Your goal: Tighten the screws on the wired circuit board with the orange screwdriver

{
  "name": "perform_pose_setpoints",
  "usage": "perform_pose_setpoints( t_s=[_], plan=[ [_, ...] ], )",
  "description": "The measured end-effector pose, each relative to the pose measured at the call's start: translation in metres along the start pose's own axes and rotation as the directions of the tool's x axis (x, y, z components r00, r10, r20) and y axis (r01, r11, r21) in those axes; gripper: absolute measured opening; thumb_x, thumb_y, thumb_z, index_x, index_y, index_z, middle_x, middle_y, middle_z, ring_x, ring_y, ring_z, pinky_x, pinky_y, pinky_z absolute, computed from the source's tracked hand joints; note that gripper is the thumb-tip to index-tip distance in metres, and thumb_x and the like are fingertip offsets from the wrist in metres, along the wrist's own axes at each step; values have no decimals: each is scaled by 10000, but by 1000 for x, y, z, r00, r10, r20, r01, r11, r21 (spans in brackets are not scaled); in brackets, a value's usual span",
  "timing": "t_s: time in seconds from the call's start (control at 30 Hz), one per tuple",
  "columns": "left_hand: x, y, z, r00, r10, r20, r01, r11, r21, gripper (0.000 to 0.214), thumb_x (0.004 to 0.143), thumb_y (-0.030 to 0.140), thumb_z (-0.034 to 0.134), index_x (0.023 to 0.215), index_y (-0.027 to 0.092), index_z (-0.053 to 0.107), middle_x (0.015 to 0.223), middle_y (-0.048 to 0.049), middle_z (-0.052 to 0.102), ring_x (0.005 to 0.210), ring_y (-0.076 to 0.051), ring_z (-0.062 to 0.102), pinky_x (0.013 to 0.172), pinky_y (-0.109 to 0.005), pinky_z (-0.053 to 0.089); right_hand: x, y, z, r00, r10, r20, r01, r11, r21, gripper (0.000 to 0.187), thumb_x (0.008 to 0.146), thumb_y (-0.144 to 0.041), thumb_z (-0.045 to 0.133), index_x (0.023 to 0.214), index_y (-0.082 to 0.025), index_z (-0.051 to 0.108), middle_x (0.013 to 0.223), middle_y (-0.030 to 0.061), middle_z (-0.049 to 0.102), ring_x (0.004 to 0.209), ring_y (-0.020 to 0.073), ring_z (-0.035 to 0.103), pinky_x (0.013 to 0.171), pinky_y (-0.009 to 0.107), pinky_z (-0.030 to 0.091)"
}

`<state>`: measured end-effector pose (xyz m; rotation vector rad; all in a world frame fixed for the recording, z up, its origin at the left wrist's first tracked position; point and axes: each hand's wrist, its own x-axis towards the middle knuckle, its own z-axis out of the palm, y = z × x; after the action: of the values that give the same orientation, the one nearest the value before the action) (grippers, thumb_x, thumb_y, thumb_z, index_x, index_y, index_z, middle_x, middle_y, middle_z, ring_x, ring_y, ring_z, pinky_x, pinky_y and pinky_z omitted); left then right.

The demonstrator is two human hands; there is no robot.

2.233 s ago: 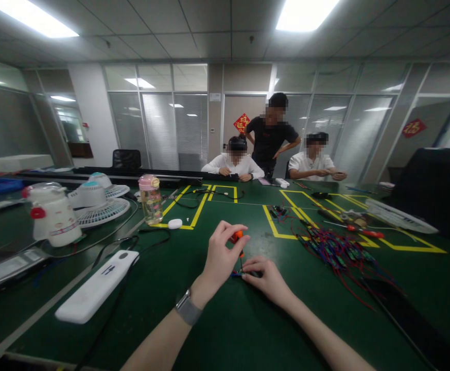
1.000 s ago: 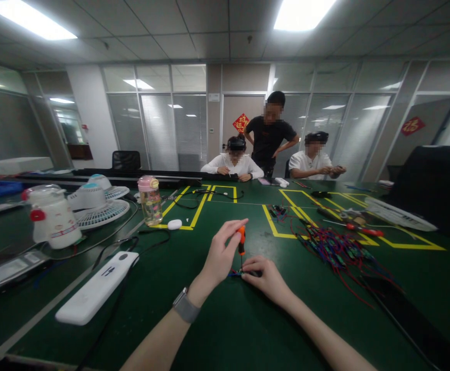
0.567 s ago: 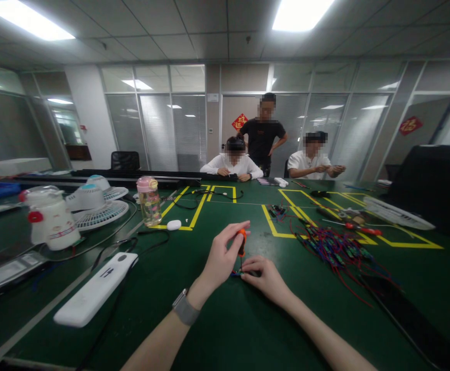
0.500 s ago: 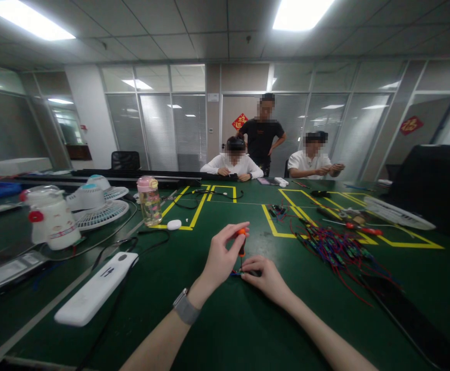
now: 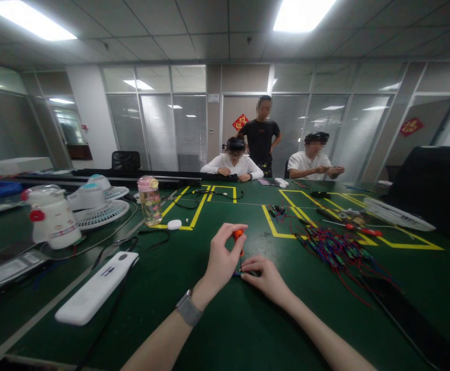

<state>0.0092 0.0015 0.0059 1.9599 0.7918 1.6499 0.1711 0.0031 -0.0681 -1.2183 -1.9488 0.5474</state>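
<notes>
Held upright in my left hand (image 5: 225,252) is a screwdriver (image 5: 239,234) with an orange and black handle. Thumb and fingers close around the handle, and the thin shaft points down at a small green circuit board (image 5: 238,273) on the table. My right hand (image 5: 261,273) pinches the board's right side and steadies it against the tabletop. Most of the board is covered by my fingers, so the exact spot under the tip is hard to see.
Tangled circuit boards with red and blue wires (image 5: 333,245) lie to the right, near red-handled tools (image 5: 364,230). A white oblong device (image 5: 97,288), a bottle (image 5: 150,201) and small fans (image 5: 101,211) stand left. Across the green table (image 5: 217,330) sit two people; another stands behind.
My left hand has shifted its hold on the screwdriver handle slightly, and the handle leans a little more to the left. My right hand stays in place on the board.
</notes>
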Motion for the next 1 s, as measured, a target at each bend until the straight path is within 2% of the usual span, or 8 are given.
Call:
perform_pose_setpoints(
  t_s=[0.07, 0.13, 0.3, 0.43, 0.57, 0.67, 0.8, 1.0],
  plan=[
    [0, 0, -1, 999, 7, -33, -4, 998, 62, 125, 846, 194, 638, 957, 196, 695, 897, -32, 613, 856, -173, 601, 813, -304, 490, 0, 0, 0, 1000, -1, 1, 1, 1000, 0, 135, 733, -168, 715, 820, -220, 803, 927, 70, 761, 898, 238, 673, 861, 364, 500],
    [1, -1, -2, 1000, -14, -15, 15, 998, 67, 180, 865, 233, 621, 1025, 216, 702, 943, -39, 599, 881, -174, 598, 829, -310, 494, 0, 1, 0, 1000, -6, 5, 6, 1000, -2, 136, 735, -172, 711, 821, -224, 803, 927, 67, 760, 893, 236, 673, 855, 362, 501],
    [3, -1, -6, 991, -53, 119, 66, 992, -106, 343, 958, 230, 439, 1250, 220, 618, 1221, -85, 610, 1111, -206, 594, 945, -345, 484, 0, 0, -1, 1000, -3, 7, 3, 1000, 0, 136, 740, -185, 705, 822, -231, 804, 928, 65, 758, 899, 235, 671, 849, 355, 503],
    [4, -2, -5, 995, -69, 75, 78, 990, -121, 283, 922, 239, 536, 1174, 194, 656, 1035, -79, 682, 980, -205, 643, 889, -345, 512, 0, -2, -2, 1000, 7, 20, -7, 1000, 11, 142, 742, -188, 705, 834, -230, 804, 937, 66, 756, 910, 237, 668, 854, 354, 505],
    [2, -2, -3, 998, -51, -22, 51, 999, -10, 164, 853, 259, 645, 986, 200, 721, 880, -37, 595, 801, -162, 604, 768, -291, 521, 0, -1, -1, 1000, 9, 12, -9, 1000, 5, 143, 733, -163, 711, 827, -217, 805, 933, 70, 756, 908, 238, 671, 860, 357, 501],
    [1, 0, -4, 999, -43, 23, 43, 999, 5, 222, 915, 263, 554, 1071, 227, 708, 987, -51, 576, 902, -168, 603, 840, -300, 506, 0, -1, 0, 1000, 10, 6, -10, 1000, 1, 138, 735, -159, 713, 823, -212, 804, 928, 71, 758, 903, 237, 674, 859, 356, 501],
    [2, 1, -5, 994, -45, 103, 56, 993, -104, 310, 967, 236, 454, 1226, 234, 626, 1103, -68, 627, 982, -180, 622, 866, -310, 502, 0, -2, -1, 1000, -6, 9, 6, 1000, 4, 130, 741, -170, 712, 821, -214, 804, 924, 69, 760, 899, 237, 675, 855, 355, 504],
    [1, 0, -3, 999, -42, 30, 41, 999, 15, 145, 884, 252, 610, 977, 198, 706, 928, -43, 603, 810, -161, 607, 760, -285, 518, 0, -3, -2, 1000, 9, 13, -9, 1000, 7, 136, 738, -162, 706, 819, -214, 803, 929, 73, 758, 908, 238, 671, 869, 363, 502]
  ],
)
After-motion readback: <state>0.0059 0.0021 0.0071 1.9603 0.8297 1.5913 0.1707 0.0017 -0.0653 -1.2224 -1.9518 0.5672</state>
